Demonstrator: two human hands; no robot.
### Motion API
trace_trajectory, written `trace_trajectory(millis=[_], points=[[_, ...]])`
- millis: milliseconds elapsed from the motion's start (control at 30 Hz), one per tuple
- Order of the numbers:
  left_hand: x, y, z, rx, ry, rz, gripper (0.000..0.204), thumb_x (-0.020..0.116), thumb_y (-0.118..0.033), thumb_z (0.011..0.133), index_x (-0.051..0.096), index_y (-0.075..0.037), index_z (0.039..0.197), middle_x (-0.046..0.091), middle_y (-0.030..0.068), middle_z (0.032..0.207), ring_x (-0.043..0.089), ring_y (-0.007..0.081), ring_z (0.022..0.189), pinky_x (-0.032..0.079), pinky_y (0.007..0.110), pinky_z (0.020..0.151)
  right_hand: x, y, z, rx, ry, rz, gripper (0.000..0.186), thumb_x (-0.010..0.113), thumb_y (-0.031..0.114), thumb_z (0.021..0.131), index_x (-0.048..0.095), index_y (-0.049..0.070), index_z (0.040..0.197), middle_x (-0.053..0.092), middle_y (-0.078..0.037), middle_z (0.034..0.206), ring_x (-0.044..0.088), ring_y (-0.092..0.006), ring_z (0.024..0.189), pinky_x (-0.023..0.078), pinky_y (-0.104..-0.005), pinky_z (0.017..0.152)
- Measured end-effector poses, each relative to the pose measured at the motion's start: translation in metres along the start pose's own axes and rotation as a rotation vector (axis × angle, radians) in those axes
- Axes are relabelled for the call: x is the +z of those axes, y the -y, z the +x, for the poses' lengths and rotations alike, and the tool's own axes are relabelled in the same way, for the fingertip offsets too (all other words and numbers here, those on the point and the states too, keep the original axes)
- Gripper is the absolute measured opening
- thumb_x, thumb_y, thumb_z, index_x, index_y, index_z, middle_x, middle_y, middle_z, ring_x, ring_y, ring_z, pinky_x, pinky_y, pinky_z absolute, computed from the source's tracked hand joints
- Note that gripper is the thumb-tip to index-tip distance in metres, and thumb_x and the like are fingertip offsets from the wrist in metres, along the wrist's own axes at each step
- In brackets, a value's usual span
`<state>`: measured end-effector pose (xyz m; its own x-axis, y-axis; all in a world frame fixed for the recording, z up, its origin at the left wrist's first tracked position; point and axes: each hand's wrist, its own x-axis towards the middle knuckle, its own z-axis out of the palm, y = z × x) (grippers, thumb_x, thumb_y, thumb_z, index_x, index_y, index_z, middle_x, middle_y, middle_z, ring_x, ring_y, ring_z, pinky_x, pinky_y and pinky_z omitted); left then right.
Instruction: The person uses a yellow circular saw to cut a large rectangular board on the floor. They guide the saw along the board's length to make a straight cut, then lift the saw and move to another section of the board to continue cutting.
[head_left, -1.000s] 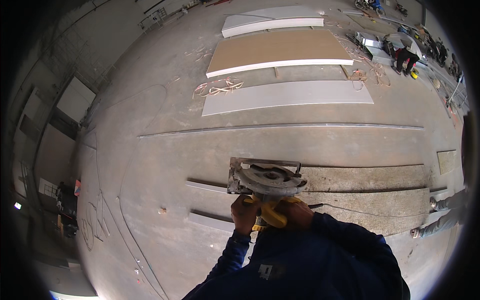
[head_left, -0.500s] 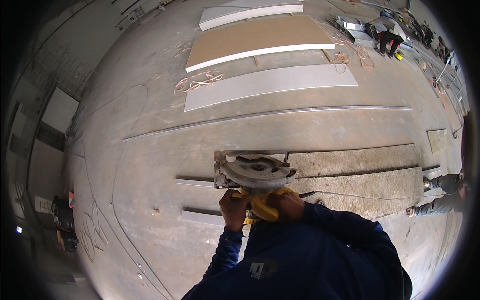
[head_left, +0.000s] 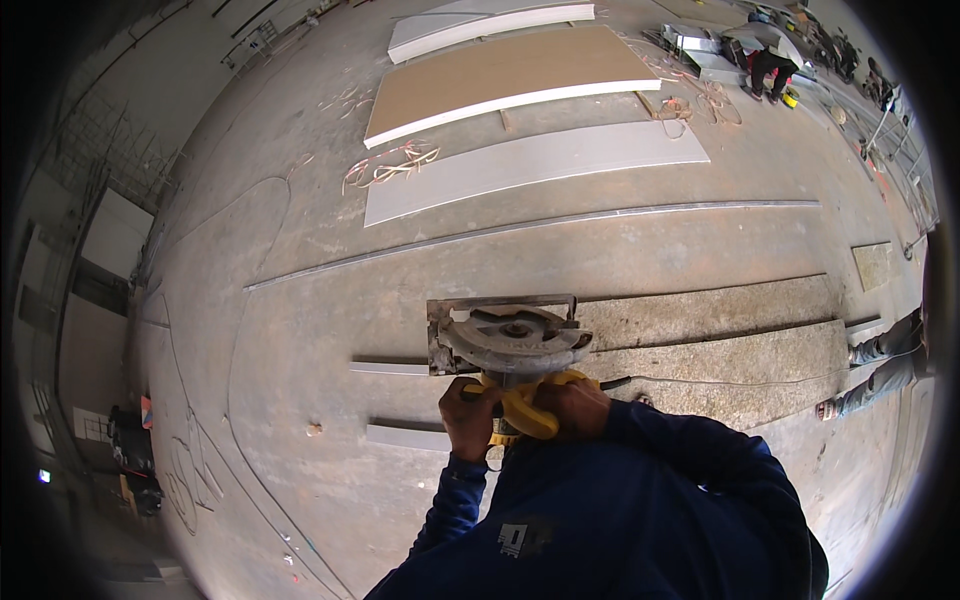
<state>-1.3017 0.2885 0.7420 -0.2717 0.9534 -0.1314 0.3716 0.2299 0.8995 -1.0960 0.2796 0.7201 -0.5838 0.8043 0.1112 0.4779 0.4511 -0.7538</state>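
Note:
A yellow circular saw (head_left: 515,345) with a dusty grey guard and flat base plate is held up in front of my chest. My left hand (head_left: 468,418) is closed around the saw's yellow body on its left side. On the other side my right hand (head_left: 578,408) wraps the rear handle, its fingertips partly hidden. A power cord (head_left: 690,382) leaves the saw's right side and trails to the right. Below and beyond the saw, two rough speckled boards (head_left: 720,360) lie side by side on the floor. Grey strips (head_left: 390,367) stick out to the saw's left.
A long metal rail (head_left: 540,236) lies across the floor ahead. Farther off are a pale panel (head_left: 540,168), a stack of brown-topped boards (head_left: 510,80) and tangled straps (head_left: 395,165). One person (head_left: 770,60) bends over at the far right; another person's legs (head_left: 880,365) stand near the boards.
The view has shifted slightly, so the floor and boards sit a little differently in it. Both hands keep the same hold on the saw. The legs at the right have shifted slightly.

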Motion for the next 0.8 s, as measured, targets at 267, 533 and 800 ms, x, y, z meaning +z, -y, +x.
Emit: trace_trajectory(millis=[267,533,800], points=[[-0.001,0.002,-0.001,0.065,0.021,-0.012,0.022,0.076,-0.009,0.067,0.065,0.004,0.082,0.066,0.0087,0.069,0.062,0.0147,0.063,0.051,0.03,0.061,-0.004,0.004,0.0,0.027,0.028,-0.018,0.042,0.073,0.033,0.075,0.064,0.008,0.107,0.066,-0.016,0.105,0.066,-0.0364,0.093,0.052,-0.0441,0.081],[0.001,0.002,0.0,-0.048,0.027,-0.087,0.021,0.075,-0.006,0.068,0.061,0.004,0.08,0.063,0.0077,0.068,0.059,0.0131,0.058,0.049,0.027,0.055,0.0,-0.002,-0.004,0.072,0.09,-0.022,0.044,0.072,0.029,0.075,0.061,0.008,0.112,0.064,-0.016,0.106,0.066,-0.0366,0.091,0.053,-0.0448,0.077],[-0.001,0.002,0.002,0.012,0.027,-0.024,0.022,0.075,-0.009,0.068,0.061,0.004,0.079,0.062,0.0069,0.067,0.058,0.0139,0.059,0.049,0.028,0.056,0.008,-0.005,-0.001,0.087,0.114,-0.05,0.042,0.07,0.032,0.077,0.061,0.01,0.111,0.068,-0.015,0.095,0.068,-0.0359,0.084,0.054,-0.0457,0.072]])
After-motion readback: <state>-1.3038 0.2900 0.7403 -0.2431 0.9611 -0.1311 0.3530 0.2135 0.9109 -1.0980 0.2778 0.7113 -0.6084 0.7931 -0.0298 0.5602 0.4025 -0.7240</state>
